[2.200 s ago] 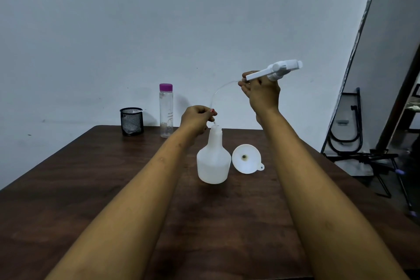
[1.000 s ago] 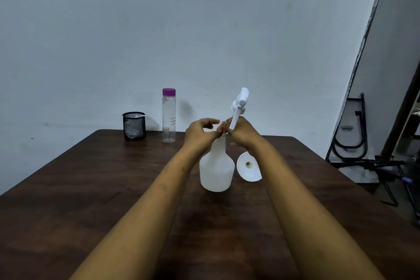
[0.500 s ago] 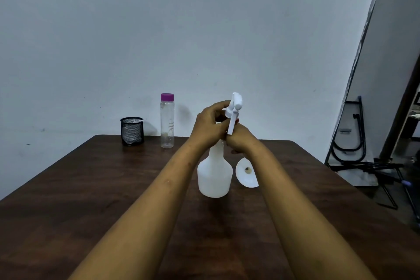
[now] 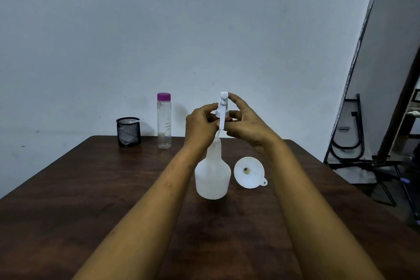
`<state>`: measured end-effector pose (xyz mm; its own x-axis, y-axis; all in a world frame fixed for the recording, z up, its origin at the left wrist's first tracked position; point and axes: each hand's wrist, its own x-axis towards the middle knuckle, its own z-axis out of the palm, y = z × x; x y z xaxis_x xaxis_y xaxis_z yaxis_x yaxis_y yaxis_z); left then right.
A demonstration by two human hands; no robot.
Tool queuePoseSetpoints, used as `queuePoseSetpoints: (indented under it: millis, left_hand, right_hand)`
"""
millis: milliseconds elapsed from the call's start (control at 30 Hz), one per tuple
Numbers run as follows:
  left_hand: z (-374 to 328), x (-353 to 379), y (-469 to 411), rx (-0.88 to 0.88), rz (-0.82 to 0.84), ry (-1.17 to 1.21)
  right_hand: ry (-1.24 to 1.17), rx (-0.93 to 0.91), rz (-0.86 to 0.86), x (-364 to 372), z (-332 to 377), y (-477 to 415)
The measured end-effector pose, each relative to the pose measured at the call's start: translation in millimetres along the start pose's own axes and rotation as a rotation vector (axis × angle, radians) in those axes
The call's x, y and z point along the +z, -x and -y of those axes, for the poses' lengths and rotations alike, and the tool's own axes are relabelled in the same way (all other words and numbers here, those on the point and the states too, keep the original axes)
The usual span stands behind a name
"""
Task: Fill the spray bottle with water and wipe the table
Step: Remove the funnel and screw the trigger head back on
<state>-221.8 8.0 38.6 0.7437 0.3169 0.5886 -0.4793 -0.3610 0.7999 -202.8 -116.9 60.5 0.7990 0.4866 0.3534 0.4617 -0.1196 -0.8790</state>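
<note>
the spray bottle (image 4: pixel 213 176) stands upright at the centre of the frame on the dark wooden table (image 4: pixel 91 200), its long axis vertical and its narrow neck pointing straight up at the hands. directly above that neck the spray head (image 4: pixel 222 110) is held upright, its dip tube running down into the mouth of the bottle, so the head and the neck share one line. the collar looks just clear of the neck, not yet seated, though the fingers hide part of the join. the left hand (image 4: pixel 200 124) pinches the head at its collar from the left; the right hand (image 4: pixel 246 124) pinches it from the right, with one fingertip on its top. both are about equally near the neck. the coming move is likely a short drop straight down, then a twist. a white funnel (image 4: pixel 248 171) lies on its side just right of the bottle, near the right wrist. a clear water bottle (image 4: pixel 164 121) and a mesh cup (image 4: pixel 128 131) stand well apart at the upper left, by the far edge. the near table is open.
</note>
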Motion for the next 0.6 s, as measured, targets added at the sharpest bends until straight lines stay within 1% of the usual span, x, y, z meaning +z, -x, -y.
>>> queuePoseSetpoints:
  millis: [67, 133, 200, 267, 400, 467, 600]
  left_hand:
    - [3, -1, 3, -0.018, 0.033, -0.013]
    - [8, -4, 8, -0.021, 0.108, 0.004]
    - [16, -8, 13, -0.019, 0.174, 0.037]
    - [28, -13, 18, -0.039, 0.207, 0.025]
    - [55, -17, 35, -0.172, 0.235, -0.047]
    - [67, -14, 43, -0.21, 0.205, -0.051]
    - [77, -9, 46, -0.226, 0.138, -0.049]
  right_hand:
    - [0.024, -0.031, -0.084, 7, -10, -4]
    - [-0.031, -0.039, -0.196, 13, -22, -9]
    - [-0.057, -0.028, -0.263, 16, -31, -12]
    - [-0.07, -0.019, -0.27, 19, -34, -14]
    - [-0.109, 0.001, -0.273, 23, -37, -18]
    - [-0.125, 0.01, -0.252, 25, -39, -18]
    - [-0.196, 0.018, -0.203, 28, -47, -16]
